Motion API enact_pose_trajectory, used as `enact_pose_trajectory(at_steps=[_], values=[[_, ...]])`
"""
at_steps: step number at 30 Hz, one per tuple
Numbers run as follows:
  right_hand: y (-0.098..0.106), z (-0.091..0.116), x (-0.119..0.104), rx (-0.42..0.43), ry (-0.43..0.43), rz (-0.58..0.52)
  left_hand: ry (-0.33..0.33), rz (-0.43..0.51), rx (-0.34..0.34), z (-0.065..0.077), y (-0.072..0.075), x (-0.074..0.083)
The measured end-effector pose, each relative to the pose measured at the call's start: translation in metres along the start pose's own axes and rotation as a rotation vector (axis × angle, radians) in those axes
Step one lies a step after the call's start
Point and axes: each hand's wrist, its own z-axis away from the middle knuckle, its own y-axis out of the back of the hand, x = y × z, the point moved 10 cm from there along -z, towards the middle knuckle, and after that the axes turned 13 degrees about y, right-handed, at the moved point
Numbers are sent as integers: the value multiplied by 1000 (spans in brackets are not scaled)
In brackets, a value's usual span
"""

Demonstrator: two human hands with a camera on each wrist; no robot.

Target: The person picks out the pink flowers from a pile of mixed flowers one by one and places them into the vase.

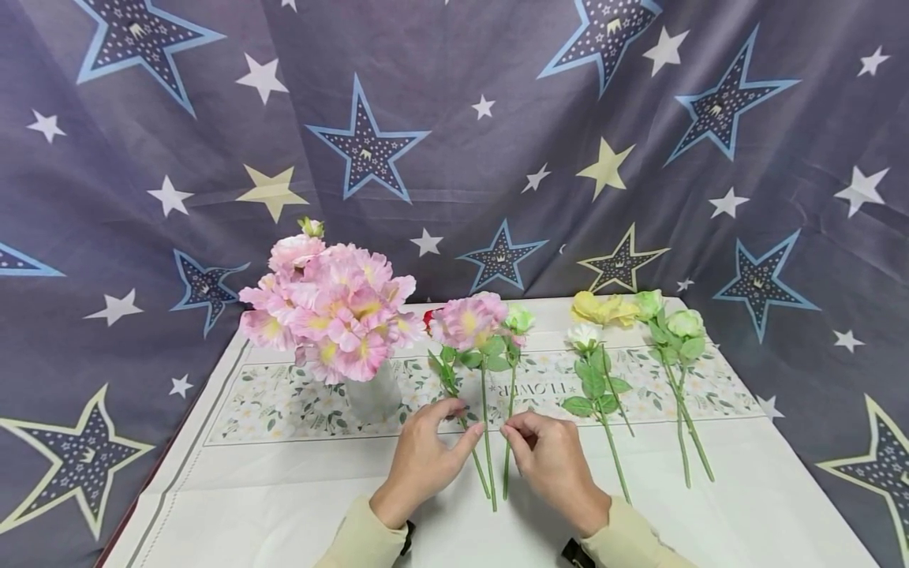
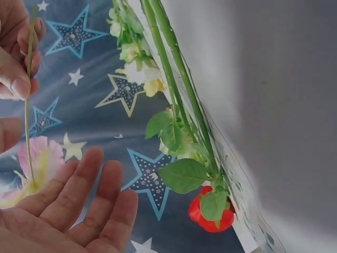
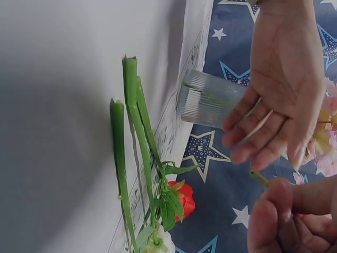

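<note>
My right hand (image 1: 556,457) pinches the thin stem (image 2: 27,113) of a pink flower with a yellow centre (image 1: 467,322) between thumb and fingertips. The stem's end (image 3: 258,177) pokes out past those fingertips in the right wrist view. Facing it, my left hand (image 1: 426,456) has its fingers loosely extended and holds nothing. Beneath the hands, a red flower (image 2: 210,215) and a pale green-white flower (image 1: 520,318) lie on the table with thick green stems pointing toward me. In the head view the pink bloom covers most of the red one.
Left of the hands stands a ribbed clear glass vase (image 3: 202,100) full of pink flowers (image 1: 341,308). To the right lie a white flower (image 1: 584,336), a yellow flower (image 1: 604,308) and green flowers (image 1: 685,323). A floral-printed cloth (image 1: 284,465) covers the table; a star-patterned curtain (image 1: 454,142) hangs behind.
</note>
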Motion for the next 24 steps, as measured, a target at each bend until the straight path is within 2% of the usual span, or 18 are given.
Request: enact_pose_trajectory(at_steps=[12,18,24], values=[[-10,4,-7,-38,18,-6,-37,60,2,-6,-3,13],[-14,5,-10,-61,34,11,-25,137,2,-11,-1,18],[-18,7,-9,-81,19,-1,-58,206,51,-14,5,23]])
